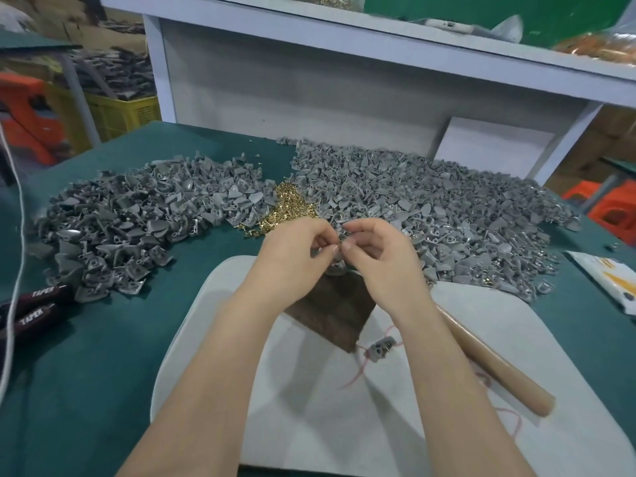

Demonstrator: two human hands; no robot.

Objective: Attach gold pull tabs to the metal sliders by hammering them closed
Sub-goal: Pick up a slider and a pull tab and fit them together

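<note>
My left hand (pixel 296 246) and my right hand (pixel 378 253) meet fingertip to fingertip above a dark wooden block (pixel 330 311). Between them they pinch a small grey slider piece (pixel 340 235); which hand holds which part is hidden by the fingers. A heap of small gold tabs (pixel 285 208) lies just beyond my hands, between two large piles of grey sliders, one on the left (pixel 137 215) and one on the right (pixel 447 208). The hammer's wooden handle (pixel 495 359) lies to the right, under my right forearm. One finished slider (pixel 378 349) rests on the white pad (pixel 430 425).
Black pliers with red-lettered grips (pixel 31 311) lie at the left on the green table (pixel 86 373). A white cord (pixel 17 235) hangs at the far left. A printed packet (pixel 609 280) lies at the right edge. A white shelf unit (pixel 309 80) stands behind the piles.
</note>
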